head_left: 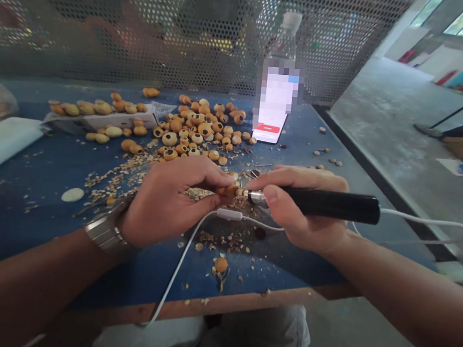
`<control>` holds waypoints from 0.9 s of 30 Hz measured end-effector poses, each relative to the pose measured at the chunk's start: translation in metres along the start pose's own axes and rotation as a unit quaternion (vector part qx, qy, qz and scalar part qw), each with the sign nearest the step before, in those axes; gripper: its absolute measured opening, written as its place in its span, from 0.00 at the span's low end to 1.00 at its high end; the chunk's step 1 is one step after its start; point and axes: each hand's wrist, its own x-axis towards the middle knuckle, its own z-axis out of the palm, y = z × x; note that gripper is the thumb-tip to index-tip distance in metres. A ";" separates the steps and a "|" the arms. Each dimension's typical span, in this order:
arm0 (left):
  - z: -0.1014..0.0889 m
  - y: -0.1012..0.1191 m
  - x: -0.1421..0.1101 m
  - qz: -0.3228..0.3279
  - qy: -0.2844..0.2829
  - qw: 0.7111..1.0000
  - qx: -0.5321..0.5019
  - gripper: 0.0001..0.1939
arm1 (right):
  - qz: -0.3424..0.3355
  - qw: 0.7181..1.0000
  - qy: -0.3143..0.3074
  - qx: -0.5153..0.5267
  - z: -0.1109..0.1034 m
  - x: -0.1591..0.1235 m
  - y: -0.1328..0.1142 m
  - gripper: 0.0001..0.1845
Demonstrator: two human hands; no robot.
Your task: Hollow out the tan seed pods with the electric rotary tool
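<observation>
Between the thumb and fingers of my left hand [176, 201] is a small gourd [227, 190], mostly covered by the fingertips. My right hand [313, 213] grips a black corded rotary tool [334, 205], its metal tip pointing left and meeting the gourd. Whether the tip is inside the shell I cannot tell. A white cord with an inline switch [229, 214] runs beneath both hands. Beyond them lies a pile of small gourds [197, 124], many with round dark openings cut in them. Seeds and shell crumbs [122, 172] are scattered around the left hand.
A lit phone [269, 120] leans against a clear bottle [284, 46] before the perforated metal panel [166, 38]. More gourds rest on a flat white box [110, 124] at left. A loose round cap piece [221, 264] lies near the blue table's wooden front edge [244, 302].
</observation>
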 end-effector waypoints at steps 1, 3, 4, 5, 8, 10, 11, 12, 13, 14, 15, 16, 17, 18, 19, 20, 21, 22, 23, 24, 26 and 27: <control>0.000 0.000 0.000 -0.002 0.002 1.000 -0.003 0.05 | -0.003 1.000 -0.001 -0.005 0.000 0.000 0.000 0.10; 0.001 -0.001 0.000 -0.003 0.005 1.000 -0.008 0.05 | -0.012 1.000 -0.002 -0.013 0.001 0.001 -0.001 0.10; 0.001 -0.001 0.000 -0.003 0.006 1.000 -0.012 0.05 | -0.018 1.000 -0.002 -0.015 0.001 0.001 -0.001 0.10; 0.001 -0.002 0.000 -0.004 0.006 1.000 -0.018 0.05 | -0.023 1.000 -0.001 -0.017 0.000 0.001 -0.001 0.10; 0.001 -0.004 0.000 -0.017 -0.003 0.999 -0.027 0.04 | -0.036 0.999 0.000 -0.034 -0.001 0.002 -0.001 0.10; 0.001 -0.004 0.000 -0.020 -0.012 1.000 -0.018 0.04 | -0.046 0.998 -0.001 -0.047 -0.001 0.003 -0.001 0.10; 0.001 -0.004 0.000 -0.017 -0.014 1.000 -0.010 0.04 | -0.050 0.997 0.000 -0.052 -0.001 0.003 -0.001 0.10; 0.000 -0.003 0.001 -0.013 -0.016 1.000 -0.002 0.04 | -0.052 0.997 0.003 -0.053 -0.001 0.003 -0.001 0.09; 0.000 -0.003 0.001 -0.007 -0.016 1.000 0.005 0.04 | -0.052 0.997 0.005 -0.051 -0.001 0.003 -0.001 0.09; 0.000 -0.002 0.002 0.000 -0.019 1.000 0.010 0.04 | -0.046 0.998 0.006 -0.048 -0.001 0.003 -0.001 0.09; 0.000 -0.002 0.002 0.009 -0.022 1.000 0.014 0.03 | -0.037 0.998 0.005 -0.043 -0.001 0.003 -0.001 0.09; -0.001 -0.002 0.002 0.018 -0.026 0.999 0.017 0.03 | -0.028 0.999 0.004 -0.037 -0.001 0.003 -0.001 0.09; -0.001 -0.001 0.003 0.029 -0.029 0.999 0.018 0.03 | -0.016 0.999 0.001 -0.029 -0.002 0.003 -0.001 0.09; -0.001 -0.001 0.003 0.038 -0.033 0.999 0.019 0.03 | -0.004 1.000 -0.005 -0.021 -0.002 0.003 -0.001 0.08; -0.001 -0.001 0.003 0.044 -0.035 0.998 0.019 0.04 | 0.007 1.000 -0.009 -0.010 -0.003 0.003 0.000 0.09; -0.002 -0.001 0.003 0.047 -0.037 0.998 0.020 0.04 | 0.018 1.000 -0.012 0.004 -0.003 0.003 0.001 0.09; -0.002 -0.001 0.003 0.047 -0.037 0.998 0.019 0.05 | 0.028 0.999 -0.012 0.020 -0.003 0.003 0.003 0.10; -0.002 -0.002 0.002 0.043 -0.036 0.998 0.016 0.06 | 0.040 0.998 -0.009 0.040 -0.003 0.003 0.005 0.11; -0.002 -0.002 0.002 0.036 -0.033 0.999 0.010 0.07 | 0.055 0.996 -0.003 0.064 -0.002 0.003 0.007 0.11; -0.002 -0.002 0.001 0.029 -0.029 0.999 0.000 0.08 | 0.071 0.993 0.006 0.090 -0.001 0.003 0.009 0.12; -0.002 -0.003 0.000 0.011 -0.021 0.999 -0.026 0.09 | 0.113 0.983 0.023 0.143 0.002 0.002 0.012 0.12; -0.002 -0.003 -0.001 0.005 -0.017 0.999 -0.039 0.09 | 0.136 0.976 0.028 0.166 0.003 0.002 0.013 0.12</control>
